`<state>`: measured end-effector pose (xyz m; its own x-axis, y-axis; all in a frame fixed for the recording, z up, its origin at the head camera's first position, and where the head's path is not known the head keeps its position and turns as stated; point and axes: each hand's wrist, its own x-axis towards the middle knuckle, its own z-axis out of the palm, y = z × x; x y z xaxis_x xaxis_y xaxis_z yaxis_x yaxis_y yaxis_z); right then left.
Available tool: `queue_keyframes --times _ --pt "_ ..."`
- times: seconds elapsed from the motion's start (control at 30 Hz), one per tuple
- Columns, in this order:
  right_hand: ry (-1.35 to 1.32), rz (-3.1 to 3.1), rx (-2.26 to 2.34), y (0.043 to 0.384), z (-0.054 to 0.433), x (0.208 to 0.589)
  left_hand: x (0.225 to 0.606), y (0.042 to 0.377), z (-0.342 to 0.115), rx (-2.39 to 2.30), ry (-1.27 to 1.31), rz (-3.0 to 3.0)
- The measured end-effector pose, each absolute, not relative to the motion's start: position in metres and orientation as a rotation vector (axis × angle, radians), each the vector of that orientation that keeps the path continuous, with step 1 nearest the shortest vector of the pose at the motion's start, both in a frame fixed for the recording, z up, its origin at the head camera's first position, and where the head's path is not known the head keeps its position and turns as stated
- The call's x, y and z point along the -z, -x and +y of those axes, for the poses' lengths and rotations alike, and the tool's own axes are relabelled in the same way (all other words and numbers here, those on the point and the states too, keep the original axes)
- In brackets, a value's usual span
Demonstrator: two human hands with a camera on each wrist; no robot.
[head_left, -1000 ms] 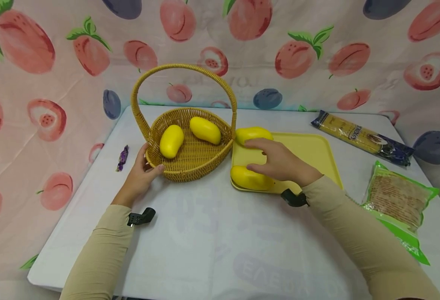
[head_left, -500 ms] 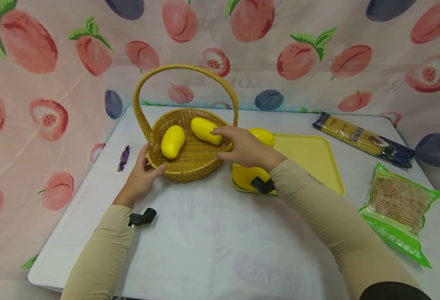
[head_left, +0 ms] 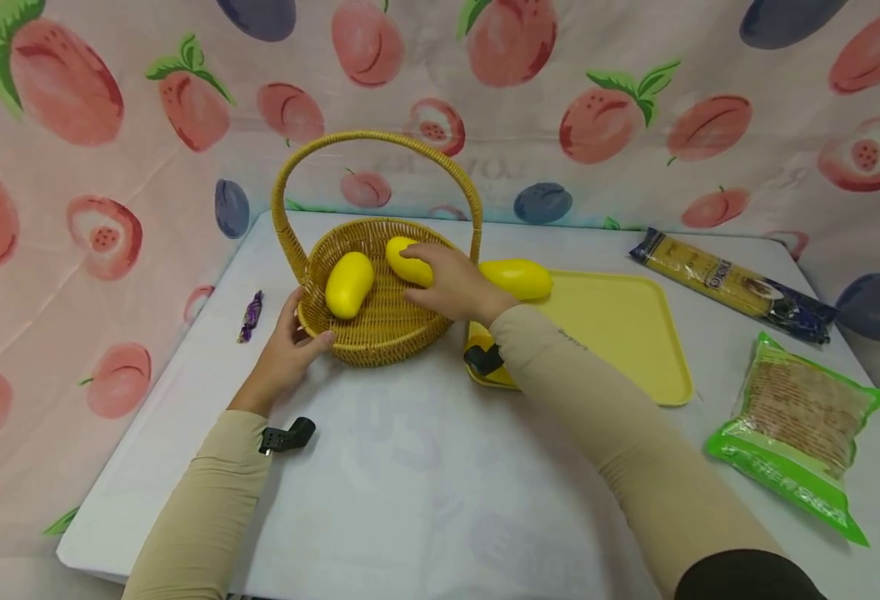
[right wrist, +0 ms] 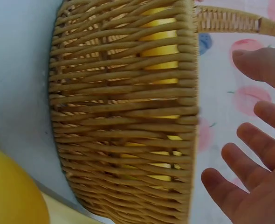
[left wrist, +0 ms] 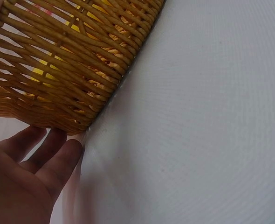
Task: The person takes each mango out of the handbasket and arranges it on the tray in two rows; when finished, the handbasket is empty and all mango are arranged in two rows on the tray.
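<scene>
My left hand [head_left: 282,354] grips the left wall of a wicker basket [head_left: 380,354], thumb over the rim and fingers on the outside. In the left wrist view those fingers touch the weave low down, near the table. Two yellow mangoes lie inside: one mango [head_left: 349,286] at the left, another mango [head_left: 402,260] partly behind my right hand [head_left: 451,283]. That hand hovers over the basket's right side; in the right wrist view its fingers are spread beyond the rim, holding nothing. On the tray lie a mango [head_left: 518,278] at the back and a front mango [right wrist: 11,191], mostly hidden by my wrist.
The yellow tray [head_left: 620,333] stands right of the basket on the white table [head_left: 380,500]. A wrapped candy [head_left: 251,317] lies at the left. Farther right are a pasta packet [head_left: 732,283] and a green-edged food bag [head_left: 800,425]. The basket's tall handle [head_left: 376,136] arches above it.
My right hand has moved left from above the tray's mangoes to over the basket. The left hand has kept its grip, and the mangoes lie where they were.
</scene>
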<state>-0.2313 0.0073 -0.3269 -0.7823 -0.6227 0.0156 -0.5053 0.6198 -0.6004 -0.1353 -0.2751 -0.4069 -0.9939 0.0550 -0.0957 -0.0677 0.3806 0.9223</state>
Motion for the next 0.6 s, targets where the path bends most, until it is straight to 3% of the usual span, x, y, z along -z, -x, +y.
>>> queue_keyframes --times 0.6 --pt "0.791 2.668 0.867 0.257 -0.010 0.352 0.408 0.135 -0.276 -1.656 0.012 2.544"
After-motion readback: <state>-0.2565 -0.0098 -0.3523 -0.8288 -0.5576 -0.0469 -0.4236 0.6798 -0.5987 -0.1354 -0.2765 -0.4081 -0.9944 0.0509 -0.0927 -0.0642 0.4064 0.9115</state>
